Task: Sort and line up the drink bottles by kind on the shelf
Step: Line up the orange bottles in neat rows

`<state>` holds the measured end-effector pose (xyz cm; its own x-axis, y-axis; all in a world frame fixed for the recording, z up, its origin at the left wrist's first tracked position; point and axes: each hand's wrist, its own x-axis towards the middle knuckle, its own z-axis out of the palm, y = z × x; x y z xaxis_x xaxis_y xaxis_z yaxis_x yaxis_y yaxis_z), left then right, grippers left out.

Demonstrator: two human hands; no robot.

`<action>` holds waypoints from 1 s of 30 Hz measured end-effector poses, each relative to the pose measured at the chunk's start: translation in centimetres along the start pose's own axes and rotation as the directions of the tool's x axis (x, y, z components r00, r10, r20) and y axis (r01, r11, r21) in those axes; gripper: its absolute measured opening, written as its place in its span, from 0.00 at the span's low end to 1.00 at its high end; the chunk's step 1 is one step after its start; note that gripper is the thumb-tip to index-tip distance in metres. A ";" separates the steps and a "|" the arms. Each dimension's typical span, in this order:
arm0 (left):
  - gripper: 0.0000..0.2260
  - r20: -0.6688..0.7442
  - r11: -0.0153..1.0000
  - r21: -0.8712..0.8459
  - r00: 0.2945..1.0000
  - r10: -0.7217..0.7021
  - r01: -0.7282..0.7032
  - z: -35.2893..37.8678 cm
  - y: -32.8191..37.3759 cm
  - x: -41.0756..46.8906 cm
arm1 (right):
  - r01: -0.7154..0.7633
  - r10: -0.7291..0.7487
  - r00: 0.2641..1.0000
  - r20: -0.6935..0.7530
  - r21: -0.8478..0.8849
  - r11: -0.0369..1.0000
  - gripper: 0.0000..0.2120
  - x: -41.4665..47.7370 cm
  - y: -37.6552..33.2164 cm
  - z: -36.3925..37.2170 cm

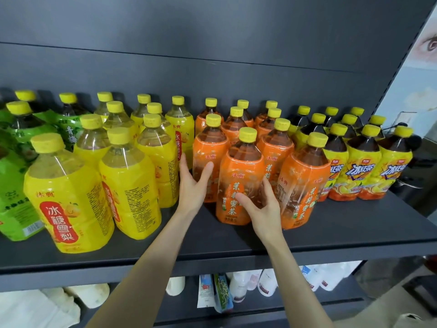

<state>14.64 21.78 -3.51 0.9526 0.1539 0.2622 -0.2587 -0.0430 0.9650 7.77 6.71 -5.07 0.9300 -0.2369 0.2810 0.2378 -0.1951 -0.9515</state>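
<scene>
On the dark shelf [331,233] stand bottles with yellow caps, grouped by label: green ones [14,185] at far left, yellow pear-drink ones [68,197], orange jasmine-tea ones, and yellow iced-tea ones [361,166] at right. My left hand [192,185] wraps its fingers around the left side of an orange bottle [209,150] in the second row. My right hand [262,209] grips the front orange bottle [238,176] low on its label, thumb across the front. Another orange bottle [305,183] stands just right of that hand.
A dark back panel rises behind the bottles. Bare shelf surface lies in front of the orange and iced-tea rows. A lower shelf holds white bottles [267,282], cartons [222,294] and white bags [35,308]. A poster wall is at the far right.
</scene>
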 end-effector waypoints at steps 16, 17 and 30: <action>0.34 -0.273 0.945 0.325 0.954 0.127 -0.033 2.6 -0.5 0.6 | -0.003 -0.010 0.996 -0.093 -0.148 0.989 0.47 0.4 0.7 -0.2; 0.34 -0.272 0.943 0.331 0.954 0.130 -0.034 2.6 -0.4 0.8 | -0.004 -0.010 0.996 -0.092 -0.150 0.989 0.46 0.4 0.7 -0.3; 0.32 -0.078 0.979 0.206 0.997 0.015 0.001 1.7 -1.0 4.0 | 0.003 -0.015 0.997 -0.078 -0.144 0.990 0.49 0.4 1.0 -0.5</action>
<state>19.01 20.76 -3.40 0.9334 0.2295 0.2758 -0.2189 -0.2449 0.9445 8.29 5.96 -5.82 0.9019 -0.3071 0.3038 0.1982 -0.3307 -0.9227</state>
